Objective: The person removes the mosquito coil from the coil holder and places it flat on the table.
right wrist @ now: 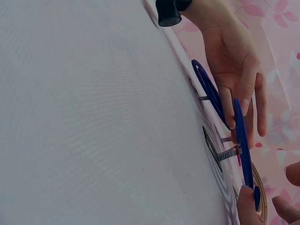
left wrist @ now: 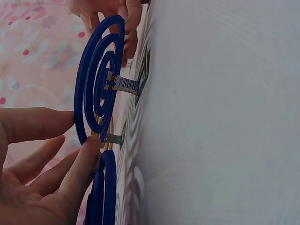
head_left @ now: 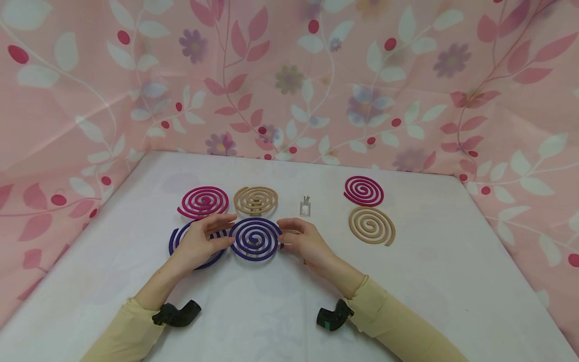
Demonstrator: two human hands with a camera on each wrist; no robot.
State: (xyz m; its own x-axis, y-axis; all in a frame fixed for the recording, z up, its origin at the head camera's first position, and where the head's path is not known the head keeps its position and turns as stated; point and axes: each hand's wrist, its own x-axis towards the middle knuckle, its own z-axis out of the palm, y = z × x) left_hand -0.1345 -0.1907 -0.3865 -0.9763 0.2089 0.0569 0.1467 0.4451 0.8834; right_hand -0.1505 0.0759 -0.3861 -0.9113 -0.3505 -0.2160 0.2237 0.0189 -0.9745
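Observation:
A dark blue mosquito coil (head_left: 255,239) sits level on a small metal stand (left wrist: 127,85) at the middle of the white table. My left hand (head_left: 199,243) pinches its left rim, thumb below and forefinger above in the left wrist view. At the opposite rim, my right hand (head_left: 312,244) touches the coil with its thumb (right wrist: 247,204), the other fingers spread apart from it in the right wrist view. A second blue coil (head_left: 172,245) lies partly hidden under my left hand.
Behind stand a magenta coil (head_left: 205,200) and a tan coil (head_left: 256,200). An unused metal stand (head_left: 305,207) lies right of them. Farther right are another magenta coil (head_left: 363,190) and tan coil (head_left: 371,224). Pink floral cloth (head_left: 289,80) surrounds the table (head_left: 429,281).

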